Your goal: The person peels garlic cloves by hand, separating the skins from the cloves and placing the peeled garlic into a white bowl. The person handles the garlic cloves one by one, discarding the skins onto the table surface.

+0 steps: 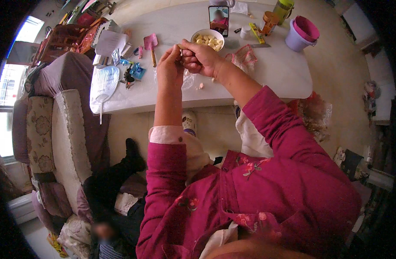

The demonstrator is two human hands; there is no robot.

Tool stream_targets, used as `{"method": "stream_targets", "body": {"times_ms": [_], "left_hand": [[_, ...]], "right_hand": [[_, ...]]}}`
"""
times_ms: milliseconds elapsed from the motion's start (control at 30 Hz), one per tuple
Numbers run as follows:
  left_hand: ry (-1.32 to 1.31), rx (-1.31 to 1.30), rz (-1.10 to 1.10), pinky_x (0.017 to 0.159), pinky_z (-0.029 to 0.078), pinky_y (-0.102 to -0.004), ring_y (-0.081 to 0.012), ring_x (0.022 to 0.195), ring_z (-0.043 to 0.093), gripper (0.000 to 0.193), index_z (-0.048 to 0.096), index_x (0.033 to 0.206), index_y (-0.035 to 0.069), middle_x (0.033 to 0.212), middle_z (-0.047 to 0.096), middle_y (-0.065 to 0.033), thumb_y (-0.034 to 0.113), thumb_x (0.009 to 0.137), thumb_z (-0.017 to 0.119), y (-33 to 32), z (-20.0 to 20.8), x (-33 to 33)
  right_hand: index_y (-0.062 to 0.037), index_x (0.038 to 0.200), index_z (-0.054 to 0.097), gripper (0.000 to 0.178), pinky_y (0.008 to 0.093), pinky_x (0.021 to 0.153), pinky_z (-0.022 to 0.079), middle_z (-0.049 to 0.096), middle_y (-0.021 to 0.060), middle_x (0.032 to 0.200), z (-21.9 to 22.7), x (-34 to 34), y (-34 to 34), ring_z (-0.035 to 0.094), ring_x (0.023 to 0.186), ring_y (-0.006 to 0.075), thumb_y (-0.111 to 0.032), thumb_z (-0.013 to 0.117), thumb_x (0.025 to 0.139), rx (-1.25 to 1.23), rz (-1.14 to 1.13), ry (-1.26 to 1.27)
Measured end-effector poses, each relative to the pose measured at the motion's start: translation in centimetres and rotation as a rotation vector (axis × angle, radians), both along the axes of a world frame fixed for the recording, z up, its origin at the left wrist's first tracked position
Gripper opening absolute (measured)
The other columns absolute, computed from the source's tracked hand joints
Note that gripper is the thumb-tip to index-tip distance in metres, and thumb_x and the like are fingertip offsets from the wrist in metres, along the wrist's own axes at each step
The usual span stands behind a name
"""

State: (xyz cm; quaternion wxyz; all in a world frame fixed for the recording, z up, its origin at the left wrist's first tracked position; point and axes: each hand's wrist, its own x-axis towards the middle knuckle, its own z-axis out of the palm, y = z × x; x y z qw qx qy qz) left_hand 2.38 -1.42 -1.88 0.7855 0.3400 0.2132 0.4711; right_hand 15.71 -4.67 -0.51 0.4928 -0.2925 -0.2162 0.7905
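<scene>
Over the table's near half, my left hand (171, 61) and my right hand (203, 57) meet at the fingertips, both closed. A small pale piece, which looks like a garlic clove (180, 46), is pinched between them and mostly hidden by the fingers. Just beyond my right hand stands a white bowl (223, 44) holding several peeled garlic cloves (210, 41). Below my hands, a loose clove (201, 86) lies on the table (275, 77) near its front edge. Thin clear plastic lies beside it.
A phone (218, 20) stands upright behind the bowl. Rightward are a checked cloth (243, 58), a knife (260, 45), a yellow box (257, 33) and nested buckets (298, 36). Leftward lie a pink shovel (150, 42) and a hand fan (105, 82). Another person sits at lower left.
</scene>
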Motion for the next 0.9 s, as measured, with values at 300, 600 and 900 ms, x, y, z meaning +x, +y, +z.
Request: {"method": "stream_targets", "body": {"times_ms": [300,600,900], "left_hand": [[0.161,-0.002,0.092,0.065,0.051,-0.024,-0.0143,0.074,0.062,0.019,0.061,0.102,-0.004,0.084,0.065,-0.008,0.01,0.091,0.061,-1.2,1.9,0.1],[0.259,0.068,0.121,0.063,0.044,-0.0216,-0.0109,0.067,0.057,0.016,0.062,0.091,-0.001,0.078,0.064,-0.0049,0.015,0.091,0.061,-1.1,1.4,-0.1],[0.431,0.044,0.166,0.062,0.044,-0.0248,-0.0104,0.065,0.049,0.024,0.059,0.088,0.003,0.073,0.054,-0.0005,0.026,0.093,0.058,-1.2,1.3,0.0]], "right_hand": [[-0.0179,0.065,0.04,0.044,0.0241,0.038,0.02,0.029,-0.0062,0.053,-0.5,0.1,0.1,0.027,0.042,0.0097,-0.049,0.045,0.095,-0.032,0.008,0.113],[-0.0164,0.066,0.042,0.047,0.0232,0.038,0.023,0.032,-0.0047,0.053,0.4,-0.9,-0.7,0.032,0.04,0.0095,-0.053,0.041,0.096,0.023,-0.166,-0.286],[-0.0153,0.064,0.042,0.044,0.021,0.041,0.026,0.034,-0.0045,0.054,0.7,-0.1,-0.6,0.034,0.045,0.0084,-0.046,0.049,0.095,0.044,-0.202,-0.287]]}}
